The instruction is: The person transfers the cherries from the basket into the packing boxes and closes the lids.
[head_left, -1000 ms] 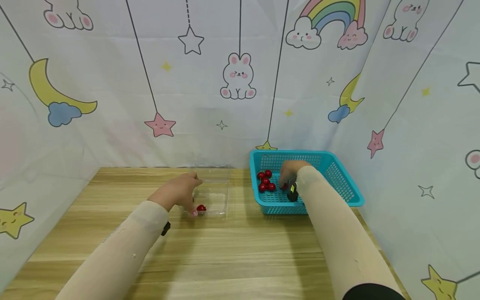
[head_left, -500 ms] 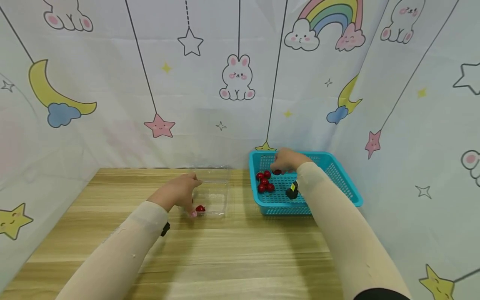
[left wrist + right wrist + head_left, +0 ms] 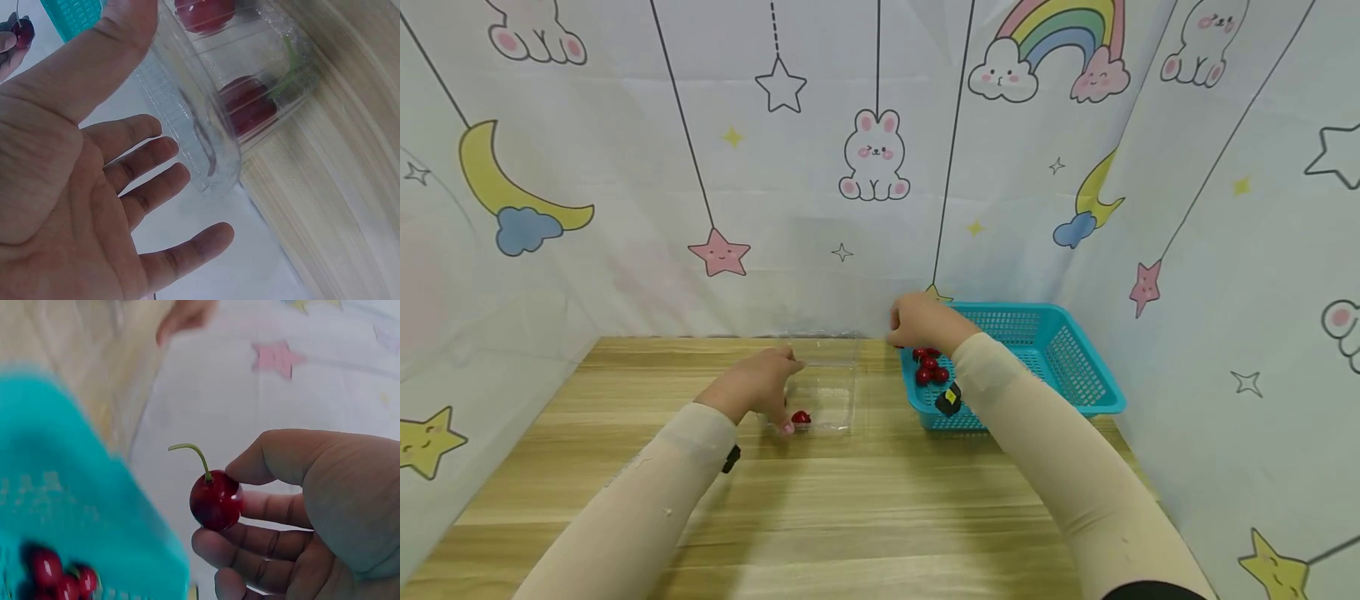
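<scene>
My right hand [image 3: 928,321] pinches a dark red cherry [image 3: 216,500] with a curved green stem between thumb and fingers. In the head view this hand is over the left rim of the blue basket [image 3: 1086,408], and the held cherry is mostly hidden. My left hand [image 3: 758,385] is at the left side of a clear plastic box [image 3: 831,404], fingers spread and fairly straight. Its thumb [image 3: 119,53] overlaps the box wall in the left wrist view. Two cherries lie in the box, one of them a cherry [image 3: 249,106] with a green stem.
Several cherries [image 3: 931,367] lie in the left part of the basket. The box's clear lid [image 3: 823,346] stands raised at the back. A wooden table [image 3: 865,508] carries everything, with a printed cloth [image 3: 805,183] hanging behind and at the sides.
My right hand has lifted a cherry from inside the basket and moved left to its left rim. The left hand and the box have stayed in place.
</scene>
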Motion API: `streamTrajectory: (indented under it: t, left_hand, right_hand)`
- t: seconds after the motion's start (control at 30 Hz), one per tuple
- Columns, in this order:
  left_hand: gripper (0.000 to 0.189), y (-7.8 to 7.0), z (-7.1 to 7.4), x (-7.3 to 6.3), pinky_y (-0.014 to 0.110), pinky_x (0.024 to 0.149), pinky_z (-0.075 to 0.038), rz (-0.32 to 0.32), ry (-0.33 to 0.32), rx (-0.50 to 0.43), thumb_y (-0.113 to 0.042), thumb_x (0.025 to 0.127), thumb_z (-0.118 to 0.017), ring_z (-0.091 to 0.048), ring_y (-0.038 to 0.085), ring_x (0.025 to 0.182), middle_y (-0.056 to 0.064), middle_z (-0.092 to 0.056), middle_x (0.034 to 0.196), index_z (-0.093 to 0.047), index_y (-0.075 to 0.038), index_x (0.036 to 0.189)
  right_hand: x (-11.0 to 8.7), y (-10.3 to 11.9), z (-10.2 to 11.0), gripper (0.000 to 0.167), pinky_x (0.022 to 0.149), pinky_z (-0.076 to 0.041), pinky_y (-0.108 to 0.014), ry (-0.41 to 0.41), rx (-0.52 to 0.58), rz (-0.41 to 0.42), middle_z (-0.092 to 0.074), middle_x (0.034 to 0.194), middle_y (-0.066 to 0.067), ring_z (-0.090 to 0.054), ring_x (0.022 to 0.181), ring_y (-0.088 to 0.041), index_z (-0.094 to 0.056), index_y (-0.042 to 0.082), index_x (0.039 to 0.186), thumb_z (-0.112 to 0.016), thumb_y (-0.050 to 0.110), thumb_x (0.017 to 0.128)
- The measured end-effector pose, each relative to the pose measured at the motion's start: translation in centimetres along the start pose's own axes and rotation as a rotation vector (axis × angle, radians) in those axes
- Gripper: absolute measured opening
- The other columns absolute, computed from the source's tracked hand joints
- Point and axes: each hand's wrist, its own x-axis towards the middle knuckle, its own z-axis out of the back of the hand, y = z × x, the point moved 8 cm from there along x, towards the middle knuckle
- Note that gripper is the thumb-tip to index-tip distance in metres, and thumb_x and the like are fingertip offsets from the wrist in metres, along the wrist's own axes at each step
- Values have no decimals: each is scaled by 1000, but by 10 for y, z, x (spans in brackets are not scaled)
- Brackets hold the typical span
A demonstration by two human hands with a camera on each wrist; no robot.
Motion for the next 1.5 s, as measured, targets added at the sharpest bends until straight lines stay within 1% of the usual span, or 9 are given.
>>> streamTrajectory:
  t: [0.13, 0.23, 0.4, 0.47, 0.67, 0.93, 1.17, 1.33, 1.5]
  left_hand:
    - [120, 0, 0, 0, 58, 119, -57, -3, -5, 4, -37, 73, -111, -57, 41, 148, 20, -55, 162, -50, -5, 171]
    - [120, 0, 1, 1, 56, 117, -58, 3, 0, 8, -38, 73, -111, -59, 39, 143, 19, -56, 160, -51, -5, 171]
    - [122, 1, 1, 1, 54, 113, -59, 12, 14, 8, -40, 71, -112, -62, 35, 133, 18, -56, 158, -51, -5, 171]
    - [123, 1, 0, 1, 54, 112, -60, 7, 13, 17, -40, 70, -112, -62, 35, 132, 19, -56, 158, -52, -5, 170]
    - [122, 2, 0, 2, 53, 111, -61, -1, 5, 23, -42, 69, -112, -64, 34, 129, 18, -58, 155, -53, -5, 170]
    - [119, 4, 0, 1, 55, 111, -61, -10, 0, 18, -43, 69, -112, -62, 36, 135, 16, -58, 154, -56, -12, 169]
    - [115, 4, 3, 0, 57, 113, -59, -18, -10, -15, -41, 68, -113, -58, 39, 140, 16, -57, 155, -60, -12, 166]
    - [109, 3, 3, -1, 58, 113, -59, -26, -14, -20, -41, 69, -113, -60, 37, 138, 13, -58, 152, -64, -13, 162]
    - [111, 2, 3, -3, 59, 112, -59, -26, -11, -19, -41, 71, -112, -59, 39, 141, 15, -57, 155, -61, -14, 165]
  right_hand:
    - [-1, 32, -18, 11, 77, -51, -33, 23, 31, 102, -63, 90, 0, -50, 74, -12, -76, 8, 101, -70, 15, 107]
    - [1, 51, -33, 12, 76, -49, -31, 47, 24, 165, -64, 93, 0, -51, 76, -12, -73, 10, 96, -72, 13, 108]
    - [10, 73, -60, 19, 71, -48, -29, 68, -14, 215, -65, 87, 3, -54, 76, -13, -71, 14, 89, -77, 17, 106]
    - [13, 80, -69, 13, 74, -52, -27, 63, -23, 231, -71, 92, 4, -60, 79, -11, -76, 15, 94, -79, 20, 106]
    - [22, 97, -97, 6, 77, -53, -28, 56, -25, 279, -73, 99, 1, -60, 84, -14, -79, 13, 106, -81, 19, 106]
    - [32, 106, -125, 10, 80, -59, -29, 28, 15, 231, -77, 102, 4, -67, 84, -11, -82, 13, 115, -79, 20, 108]
    - [39, 110, -142, 11, 71, -56, -29, 1, 58, 216, -75, 87, 7, -66, 74, -10, -79, 18, 100, -80, 24, 109]
    - [39, 115, -146, 17, 68, -54, -27, -21, 107, 254, -74, 83, 8, -66, 71, -9, -79, 19, 94, -80, 24, 110]
    - [39, 117, -148, 19, 67, -53, -24, -10, 146, 288, -75, 81, 8, -65, 69, -8, -81, 19, 91, -79, 21, 110]
